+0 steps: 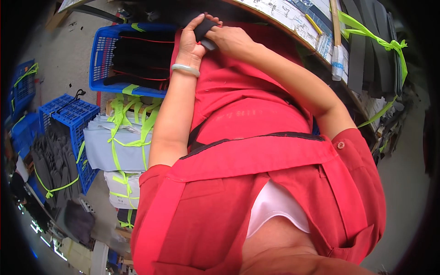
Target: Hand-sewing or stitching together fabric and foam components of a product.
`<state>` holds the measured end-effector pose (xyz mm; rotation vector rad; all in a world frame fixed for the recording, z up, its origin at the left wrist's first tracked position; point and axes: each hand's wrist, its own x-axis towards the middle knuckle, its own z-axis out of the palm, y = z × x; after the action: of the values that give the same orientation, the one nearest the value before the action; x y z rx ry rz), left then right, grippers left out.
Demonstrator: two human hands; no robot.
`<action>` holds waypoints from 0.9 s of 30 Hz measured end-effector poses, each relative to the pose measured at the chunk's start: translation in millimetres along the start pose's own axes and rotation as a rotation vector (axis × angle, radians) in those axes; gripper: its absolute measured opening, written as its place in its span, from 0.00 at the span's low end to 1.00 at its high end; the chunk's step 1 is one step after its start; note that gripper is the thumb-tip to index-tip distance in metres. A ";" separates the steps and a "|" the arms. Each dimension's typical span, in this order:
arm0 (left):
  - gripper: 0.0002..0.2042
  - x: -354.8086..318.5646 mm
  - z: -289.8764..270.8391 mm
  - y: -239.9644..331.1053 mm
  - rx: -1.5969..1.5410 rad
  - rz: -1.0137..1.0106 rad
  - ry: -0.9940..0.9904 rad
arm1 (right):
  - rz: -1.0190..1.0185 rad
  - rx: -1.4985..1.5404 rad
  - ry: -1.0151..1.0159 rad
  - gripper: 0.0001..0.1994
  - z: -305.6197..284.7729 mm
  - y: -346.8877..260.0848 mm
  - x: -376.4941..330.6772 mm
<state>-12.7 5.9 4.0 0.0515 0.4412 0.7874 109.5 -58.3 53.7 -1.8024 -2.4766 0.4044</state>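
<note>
At the top of the head view my two hands meet in front of the red apron [247, 105]. My left hand [189, 45], with a pale bangle [185, 69] at its wrist, is closed around a small dark grey piece, seemingly folded cloth [202, 30]. From the other side my right hand [231, 41] grips the same piece, its fingers bent over it. A little red shows at the left palm; what it belongs to I cannot make out. Left of my hands, a blue plastic crate [95, 59] holds stacked black pieces [142, 57] with red edges.
Light grey bundles [119, 151] tied with yellow-green strips stand below the crate. Further left are another blue crate [85, 119] and tied dark cloth [52, 160]. At upper right, a worktable [275, 11] carries a yellow pen [314, 24], a wooden stick [336, 27] and tied grey strips [366, 50].
</note>
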 end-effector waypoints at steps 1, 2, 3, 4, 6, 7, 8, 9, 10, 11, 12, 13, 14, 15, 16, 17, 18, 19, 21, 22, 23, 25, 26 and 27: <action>0.09 -2.5 1.1 -1.9 0.036 0.001 0.034 | -0.009 0.021 0.050 0.19 -10.6 -9.3 -13.1; 0.09 -3.6 1.7 -0.4 0.034 -0.006 0.037 | -0.013 0.042 0.102 0.19 -18.8 -14.8 -28.1; 0.09 -3.6 1.3 2.7 -0.037 -0.066 0.005 | -0.036 0.134 0.148 0.21 -22.0 -11.3 -40.0; 0.09 -5.2 1.4 4.7 -0.109 -0.125 -0.028 | -0.040 0.133 0.142 0.21 -21.1 -10.5 -41.8; 0.09 -2.8 -7.9 -3.0 -0.097 -0.126 -0.116 | -0.018 0.070 0.081 0.20 -20.1 -9.2 -38.9; 0.10 -1.3 -8.0 -5.0 -0.117 -0.130 -0.127 | -0.011 0.129 0.087 0.18 -14.9 -7.2 -26.5; 0.10 -1.3 -8.7 -6.9 -0.137 -0.134 -0.138 | -0.013 0.126 0.094 0.18 -10.5 -6.2 -21.4; 0.12 -0.1 -11.6 -4.6 -0.133 -0.111 -0.164 | -0.017 0.133 0.107 0.17 -4.5 -3.5 -12.5; 0.12 -2.7 0.3 -4.8 -0.126 -0.121 -0.170 | -0.002 0.141 0.116 0.16 -3.7 -1.7 -9.6; 0.14 -6.1 12.0 -5.9 -0.097 -0.129 -0.133 | -0.009 0.156 0.115 0.17 -6.5 5.1 -14.1; 0.16 -11.7 18.5 -5.4 -0.069 -0.133 -0.089 | -0.003 0.159 0.119 0.17 -13.7 2.0 -20.8; 0.18 -10.0 8.9 -1.1 -0.061 -0.113 -0.119 | -0.024 0.189 0.095 0.17 -22.3 -5.9 -26.2; 0.17 -8.4 -1.4 5.9 -0.028 -0.037 -0.097 | -0.043 0.218 0.072 0.17 -26.4 -12.3 -30.0; 0.15 -6.8 -1.9 3.9 0.008 -0.028 -0.059 | -0.035 0.216 0.056 0.18 -28.1 -11.8 -36.7; 0.13 -5.4 -2.3 1.3 0.043 -0.018 -0.020 | -0.035 0.213 0.053 0.18 -23.6 -7.4 -35.0; 0.13 -5.0 -2.6 -2.7 0.040 -0.016 -0.021 | -0.046 0.214 0.072 0.17 -14.8 -0.3 -26.5; 0.12 -5.0 -6.2 -5.5 -0.022 -0.021 -0.068 | -0.057 0.219 0.100 0.17 -6.6 4.3 -15.7; 0.10 -2.4 -5.4 -3.4 -0.077 -0.027 -0.123 | -0.053 0.218 0.112 0.13 -3.2 6.5 0.4; 0.10 -4.9 -5.7 3.8 -0.077 -0.006 -0.144 | -0.072 0.249 0.131 0.12 -0.1 7.7 15.6; 0.09 -9.3 -0.2 7.1 -0.087 0.003 -0.160 | -0.081 0.281 0.138 0.11 3.4 9.5 20.2; 0.11 -16.9 4.6 7.5 -0.068 -0.005 -0.111 | -0.089 0.377 0.166 0.10 7.1 10.3 16.7; 0.12 -33.9 6.8 15.2 -0.083 0.024 -0.040 | -0.195 0.332 0.232 0.10 -1.6 -2.2 5.9; 0.12 -42.6 2.2 19.4 -0.061 0.084 -0.010 | -0.251 0.315 0.303 0.10 -10.5 -15.6 -4.3; 0.12 -51.2 -6.1 27.1 -0.069 0.101 -0.055 | -0.317 0.339 0.295 0.11 -21.8 -29.5 -16.9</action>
<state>-65.2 -11.2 22.7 0.0309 0.3607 0.8978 91.8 -78.7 83.7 -1.2210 -2.2669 0.4633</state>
